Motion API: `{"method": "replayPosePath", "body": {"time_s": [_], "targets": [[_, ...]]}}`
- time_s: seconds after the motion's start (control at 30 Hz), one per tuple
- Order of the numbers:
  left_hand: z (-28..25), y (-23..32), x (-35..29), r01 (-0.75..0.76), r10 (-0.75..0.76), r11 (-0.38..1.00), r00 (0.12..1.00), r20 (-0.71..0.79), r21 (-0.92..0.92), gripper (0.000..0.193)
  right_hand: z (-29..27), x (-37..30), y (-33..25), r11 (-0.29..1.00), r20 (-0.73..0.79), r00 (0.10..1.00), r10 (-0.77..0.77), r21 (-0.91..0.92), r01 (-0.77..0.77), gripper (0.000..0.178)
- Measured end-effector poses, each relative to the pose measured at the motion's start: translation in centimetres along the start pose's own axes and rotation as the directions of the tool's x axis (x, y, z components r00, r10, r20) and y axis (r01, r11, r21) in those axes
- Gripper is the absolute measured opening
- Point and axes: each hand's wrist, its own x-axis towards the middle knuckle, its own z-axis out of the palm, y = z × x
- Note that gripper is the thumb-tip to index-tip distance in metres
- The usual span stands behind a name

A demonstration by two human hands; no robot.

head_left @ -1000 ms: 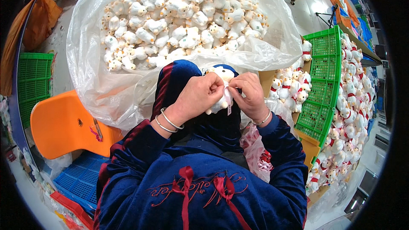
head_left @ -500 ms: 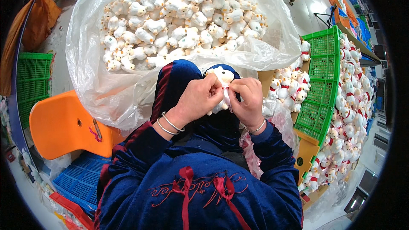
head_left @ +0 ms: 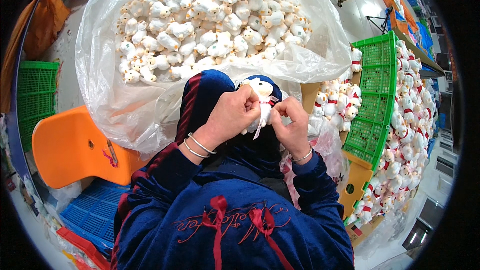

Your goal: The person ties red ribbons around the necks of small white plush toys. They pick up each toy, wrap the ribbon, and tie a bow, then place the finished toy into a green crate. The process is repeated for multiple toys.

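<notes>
A small white plush animal toy (head_left: 261, 88) rests on my knees, its head pointing away from me. Around its neck shows a bit of red ribbon (head_left: 272, 99), and a narrow white label strip (head_left: 258, 131) hangs by its lower body. My left hand (head_left: 234, 111) is closed at the toy's neck, thumb and finger pinched against it. At the toy's right side my right hand (head_left: 292, 124) is closed in a pinch; what lies between its fingertips is too small to make out.
Ahead lies a large clear plastic bag (head_left: 120, 115) heaped with similar white toys (head_left: 210, 25). To the right, toys with red neck ribbons (head_left: 400, 140) lie beyond a green crate (head_left: 370, 95). An orange chair (head_left: 70, 150) with small snips (head_left: 111, 155) on it stands left.
My right hand has moved slightly right and down, away from the toy's neck. Red ribbon and the white label now show more plainly. My left hand stays at the neck.
</notes>
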Motion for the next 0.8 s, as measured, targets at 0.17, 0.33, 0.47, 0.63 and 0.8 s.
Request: {"method": "replayPosePath", "body": {"time_s": [0.17, 0.33, 0.47, 0.63, 0.8], "targets": [[0.1, -0.1, 0.1, -0.003, 0.003, 1.000, 1.000, 0.012, -0.014, 0.015, 0.6, 0.3, -0.6, 0.993, -0.002, 0.996, 0.092, 0.079, -0.092, 0.012], [0.0, 0.2, 0.2, -0.006, 0.006, 1.000, 1.000, 0.018, -0.010, 0.018, 0.7, 0.6, -0.8, 0.978, 0.017, 0.992, 0.124, 0.165, -0.126, 0.016], [0.0, 0.2, 0.3, 0.004, -0.003, 1.000, 1.000, 0.029, -0.008, 0.018, 1.0, 0.8, 0.0, 0.981, -0.004, 0.998, 0.061, 0.182, -0.060, 0.017], [0.2, 0.0, 0.3, -0.022, 0.022, 1.000, 1.000, 0.013, -0.006, 0.019, 0.6, 1.2, 0.2, 0.985, 0.040, 0.999, 0.021, 0.168, -0.027, 0.017], [0.2, 0.0, 0.4, -0.011, 0.011, 1.000, 1.000, 0.021, -0.002, 0.020, 0.2, 1.5, 0.5, 0.988, 0.084, 0.996, 0.013, 0.149, -0.026, 0.013]]}}
